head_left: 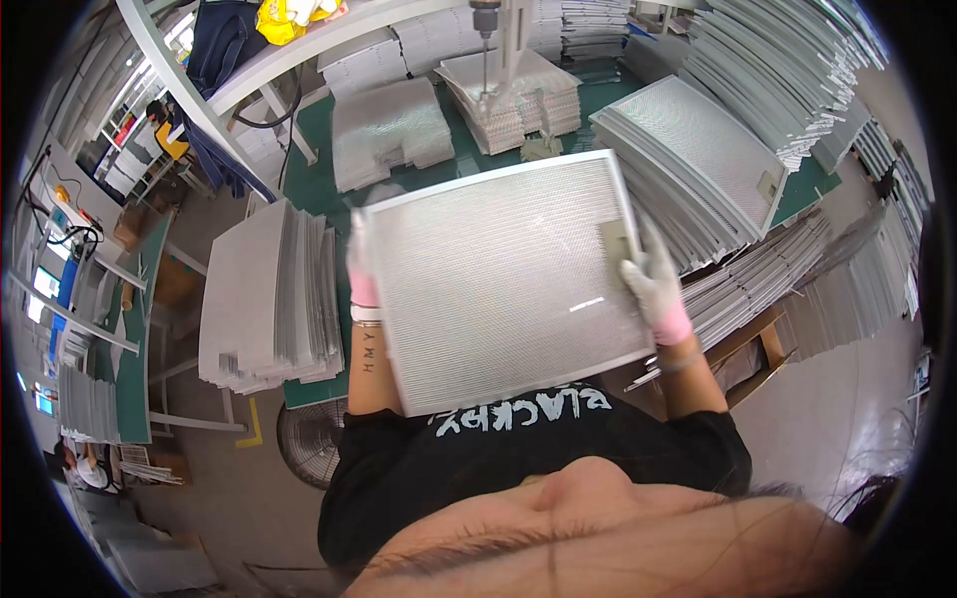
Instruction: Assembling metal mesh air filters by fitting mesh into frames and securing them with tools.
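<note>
Held up before my chest is a rectangular mesh filter panel (503,289) with a thin white frame, slightly tilted. My left hand (362,261), in a white and pink glove, grips the panel's left edge; its fingers are partly hidden and blurred. On the opposite edge my gloved right hand (655,287) is closed, with the thumb over the front beside a small grey-beige patch (612,251). Behind the panel, on the green table, lie a pile of silver mesh sheets (389,128) and a taller stack of mesh sheets (523,100) with notched front edges.
An overhead drill-like spindle (485,40) hangs above the taller stack. White panels (264,289) stand in a stack at left. More framed panels (698,149) are piled at right, with a tall stack (778,70) behind. A floor fan (309,444) sits below the green table (309,189).
</note>
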Available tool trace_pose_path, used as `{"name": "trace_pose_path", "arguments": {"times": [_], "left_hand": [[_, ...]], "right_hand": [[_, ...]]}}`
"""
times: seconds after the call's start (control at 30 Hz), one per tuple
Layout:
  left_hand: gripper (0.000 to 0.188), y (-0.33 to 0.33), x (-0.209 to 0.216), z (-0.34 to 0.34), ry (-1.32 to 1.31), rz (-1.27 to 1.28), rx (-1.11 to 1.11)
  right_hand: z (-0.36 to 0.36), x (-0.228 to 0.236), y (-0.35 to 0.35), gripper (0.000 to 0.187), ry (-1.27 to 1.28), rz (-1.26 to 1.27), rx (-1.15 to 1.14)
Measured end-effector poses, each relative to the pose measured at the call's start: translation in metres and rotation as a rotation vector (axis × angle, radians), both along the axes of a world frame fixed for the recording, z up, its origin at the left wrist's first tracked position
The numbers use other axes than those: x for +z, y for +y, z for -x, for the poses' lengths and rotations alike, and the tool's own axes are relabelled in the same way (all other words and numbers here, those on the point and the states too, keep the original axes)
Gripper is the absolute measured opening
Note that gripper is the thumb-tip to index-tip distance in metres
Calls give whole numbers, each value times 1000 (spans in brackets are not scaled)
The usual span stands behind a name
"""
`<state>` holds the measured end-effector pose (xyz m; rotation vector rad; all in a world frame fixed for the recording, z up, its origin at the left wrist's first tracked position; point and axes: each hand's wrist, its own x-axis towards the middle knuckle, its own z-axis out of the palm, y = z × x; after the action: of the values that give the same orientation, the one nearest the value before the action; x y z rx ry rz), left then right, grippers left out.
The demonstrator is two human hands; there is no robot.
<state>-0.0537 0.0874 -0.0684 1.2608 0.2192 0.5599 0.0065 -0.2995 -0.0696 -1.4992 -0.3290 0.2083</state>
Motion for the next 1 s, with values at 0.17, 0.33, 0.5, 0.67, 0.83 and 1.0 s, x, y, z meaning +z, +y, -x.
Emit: {"name": "trace_pose_path", "arguments": {"times": [0.17, 0.33, 0.5, 0.67, 0.83, 1.0], "left_hand": [[37, -33, -41, -2, -99, -79, -377], [31, -48, -6, 38, 114, -526, -323], [26, -2, 4, 128, 103, -1397, 864], [47, 81, -1, 229, 1017, -1626, 1160], [54, 105, -10, 237, 1246, -1404, 927], [66, 104, 18, 238, 1143, -1125, 775]], "right_hand": [[2, 47, -66, 63, -224, 148, -225], [-9, 86, -150, 52, -385, 98, -466], [-55, 82, -245, 47, -266, -124, -527], [-137, 61, -251, 46, -228, -131, -691], [-206, 28, -272, 52, -173, -104, -656], [-195, 43, -247, 56, -245, 765, -778]]}}
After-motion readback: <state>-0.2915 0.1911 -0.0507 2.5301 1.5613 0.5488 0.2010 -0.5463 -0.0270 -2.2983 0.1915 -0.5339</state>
